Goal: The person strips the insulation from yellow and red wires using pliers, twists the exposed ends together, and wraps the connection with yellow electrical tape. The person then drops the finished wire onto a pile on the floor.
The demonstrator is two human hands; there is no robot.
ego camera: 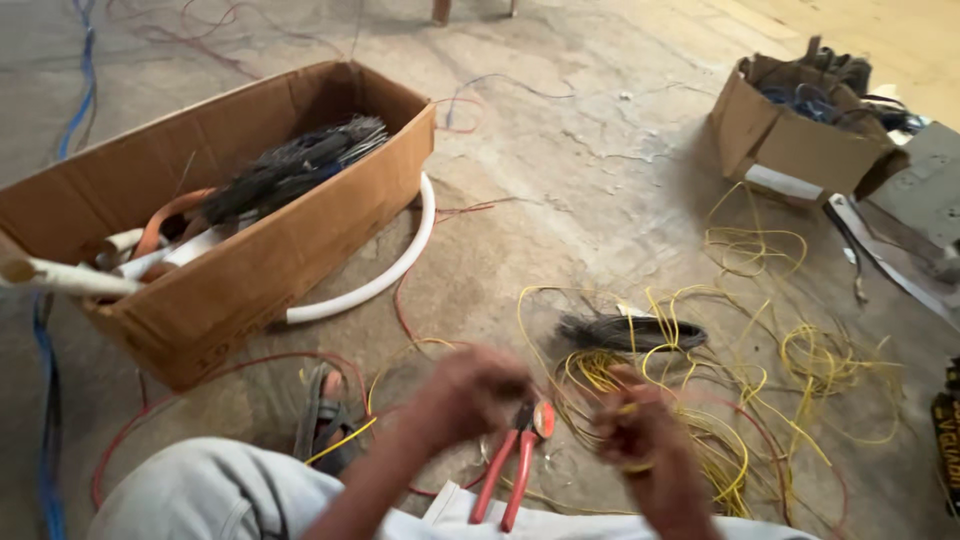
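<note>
My left hand (468,392) is blurred and curled, just left of red-handled pliers (508,468) that lie on the floor by my knees. My right hand (640,432) is closed around a strand of yellow wire (628,408) that runs into the tangled yellow wire heap (790,370) spread over the floor to the right. A dark bundle of cable (630,333) lies just beyond both hands. Whether the left hand also pinches the wire is lost in the blur.
A long open cardboard box (250,270) at left holds white pipes, an orange strap and a black wire bundle. A curved white conduit (395,265) lies beside it. A smaller box (800,140) sits far right. Red and blue wires trail across the floor; my sandalled foot (322,410) is near.
</note>
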